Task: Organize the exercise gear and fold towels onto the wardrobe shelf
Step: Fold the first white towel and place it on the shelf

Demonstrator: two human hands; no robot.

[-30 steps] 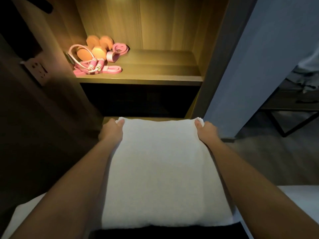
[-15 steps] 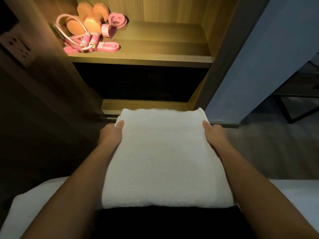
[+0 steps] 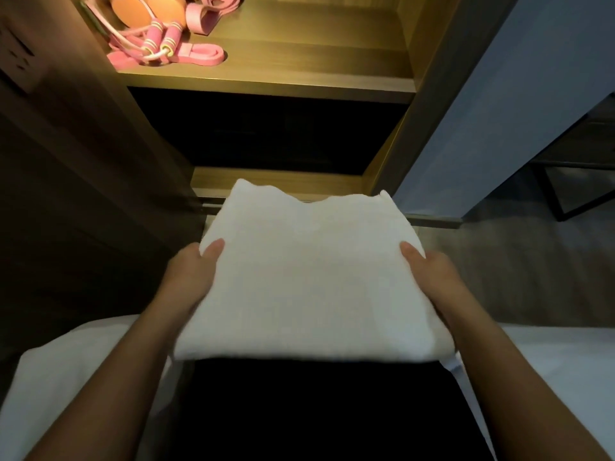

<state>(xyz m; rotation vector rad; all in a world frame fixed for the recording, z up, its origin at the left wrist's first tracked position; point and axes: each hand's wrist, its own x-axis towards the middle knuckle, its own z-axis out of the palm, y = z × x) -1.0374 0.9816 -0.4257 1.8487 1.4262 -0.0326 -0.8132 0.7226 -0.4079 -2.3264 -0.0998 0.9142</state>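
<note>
A folded white towel [image 3: 309,277] is held flat in front of me, above my lap. My left hand [image 3: 191,277] grips its left edge with the thumb on top. My right hand [image 3: 432,277] grips the right edge the same way. The towel's far edge is wavy and reaches over the wardrobe's bottom ledge [image 3: 276,178]. On the lit wooden shelf [image 3: 299,64] above lie a pink skipping rope [image 3: 156,41], pink resistance bands [image 3: 199,58] and orange dumbbells [image 3: 146,8], all at its left end.
White bedding [image 3: 60,377] lies on both sides of my dark lap. A wall socket [image 3: 16,58] sits on the panel at left. A blue-grey wardrobe door [image 3: 499,111] stands at right, with a dark metal-framed stand [image 3: 565,194] beyond it on the grey floor.
The view has tipped downward, so the shelf sits higher in frame. My hands have slid back along the towel's sides, and its far edge now looks rumpled.
</note>
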